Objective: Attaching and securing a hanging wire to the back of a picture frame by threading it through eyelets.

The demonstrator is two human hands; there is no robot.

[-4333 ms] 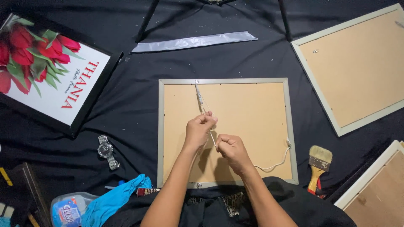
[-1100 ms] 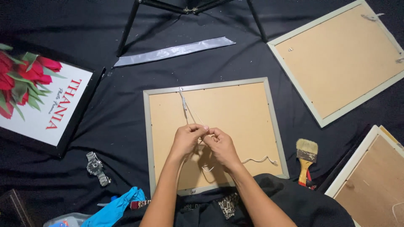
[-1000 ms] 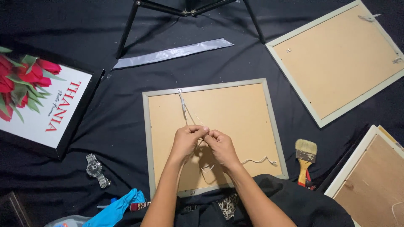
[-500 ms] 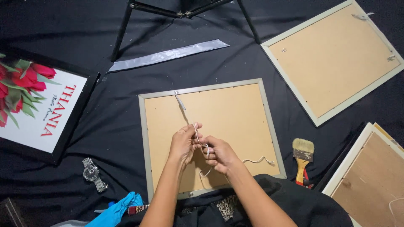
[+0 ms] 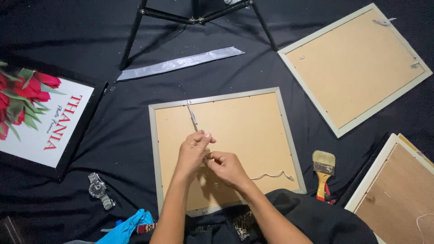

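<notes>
Over the last few seconds the hands have drawn the cord (image 5: pixel 193 118) tighter: 4.3 seconds ago they worked side by side low on the frame (image 5: pixel 226 149) back, the left hand (image 5: pixel 193 151) holding the cord up. A second ago both hands were bunched together over the knot. Now the left hand has lifted slightly, fingertips pinched at the cord's lower end, while the right hand (image 5: pixel 226 166) has dropped just below and beside it (knuckles touching the left wrist area). The loose tail (image 5: pixel 273 175) at the right lies flatter on the board than before.
</notes>
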